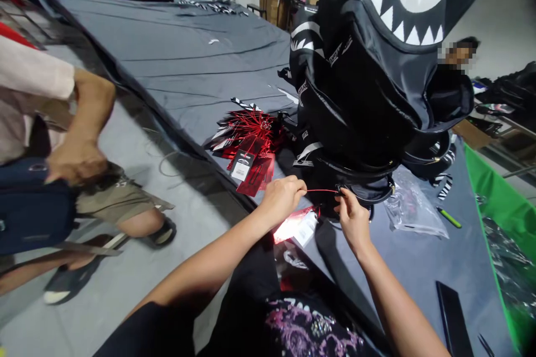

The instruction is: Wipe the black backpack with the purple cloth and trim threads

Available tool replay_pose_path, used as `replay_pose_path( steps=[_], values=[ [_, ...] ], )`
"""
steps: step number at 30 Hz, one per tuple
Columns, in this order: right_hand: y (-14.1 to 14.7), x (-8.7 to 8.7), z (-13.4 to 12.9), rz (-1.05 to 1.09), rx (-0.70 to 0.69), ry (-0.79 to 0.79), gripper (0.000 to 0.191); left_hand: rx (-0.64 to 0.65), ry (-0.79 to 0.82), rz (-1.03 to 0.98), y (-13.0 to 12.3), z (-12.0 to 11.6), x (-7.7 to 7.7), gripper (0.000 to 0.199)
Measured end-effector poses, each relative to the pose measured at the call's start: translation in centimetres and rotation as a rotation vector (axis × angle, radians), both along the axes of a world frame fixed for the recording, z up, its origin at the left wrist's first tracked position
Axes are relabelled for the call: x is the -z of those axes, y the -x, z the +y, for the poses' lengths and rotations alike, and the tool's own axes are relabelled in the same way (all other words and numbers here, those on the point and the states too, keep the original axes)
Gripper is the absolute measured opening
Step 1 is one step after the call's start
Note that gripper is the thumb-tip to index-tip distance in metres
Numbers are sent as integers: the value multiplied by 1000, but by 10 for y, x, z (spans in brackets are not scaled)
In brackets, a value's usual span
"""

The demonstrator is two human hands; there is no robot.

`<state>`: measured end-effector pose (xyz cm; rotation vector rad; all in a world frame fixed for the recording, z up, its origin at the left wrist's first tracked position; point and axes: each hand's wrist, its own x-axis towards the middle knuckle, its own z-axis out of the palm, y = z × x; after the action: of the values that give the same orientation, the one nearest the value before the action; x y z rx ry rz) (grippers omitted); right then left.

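My left hand (282,198) is closed in a pinch on one end of a thin red string (320,190), which runs taut across to the right. My right hand (354,220) pinches the string's other end beside a small dark part of the black bag (335,175). A shiny red and white hang tag (302,227) dangles below, between my hands. Just beyond my left hand lies a bundle of hang tags with red strings (251,148). Black bags with white tooth prints (372,78) are piled up in front of me, some gaping at their zips.
Clear plastic bags (412,206) and a green-handled tool (449,217) lie on the grey-covered table (167,61). A black flat box (454,315) and tweezers (486,346) are at the lower right, by a green-edged bin (489,195). A seated person (79,145) is at left, another person behind the bags.
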<state>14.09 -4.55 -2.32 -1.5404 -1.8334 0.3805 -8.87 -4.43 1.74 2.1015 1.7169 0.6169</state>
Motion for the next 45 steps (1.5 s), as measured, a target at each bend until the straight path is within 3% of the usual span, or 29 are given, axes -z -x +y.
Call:
replay_pose_path(
  steps=[9, 14, 18, 20, 22, 24, 26, 28, 30, 34, 37, 41, 45],
  values=[
    [2, -2, 4, -10, -22, -12, 33, -9, 37, -5, -6, 9, 1, 21],
    [8, -18, 5, -278, 7, 52, 28, 121, 54, -193, -22, 20, 2, 18],
    [5, -40, 0, -455, 105, 143, 20, 269, 181, -271, -19, 29, 4, 17],
    [0, -46, -2, -240, 108, 263, 17, 406, 262, -415, -12, 30, 8, 21],
    [-5, -47, -3, 113, 41, 425, 17, 484, 260, -638, -7, 28, 15, 34],
    [-7, -44, -2, 363, -34, 564, 24, 420, 163, -841, -7, 24, 23, 32],
    [-6, -42, -2, 467, -75, 634, 33, 260, 39, -910, -12, 19, 30, 17],
    [-3, -41, -3, 572, -119, 689, 39, 133, -85, -886, -20, 13, 37, 10],
    [0, -42, -4, 659, -157, 728, 41, 92, -193, -821, -30, 6, 42, 14],
    [4, -44, -2, 772, -190, 727, 41, 154, -354, -449, -43, -7, 48, 19],
    [5, -39, 1, 794, -174, 642, 38, 202, -408, -187, -48, -11, 46, 22],
    [6, -27, 2, 789, -127, 523, 32, 212, -403, -200, -53, -11, 42, 24],
    [9, -23, 2, 867, -106, 501, 32, 262, -287, -490, -60, -8, 43, 21]
  ],
)
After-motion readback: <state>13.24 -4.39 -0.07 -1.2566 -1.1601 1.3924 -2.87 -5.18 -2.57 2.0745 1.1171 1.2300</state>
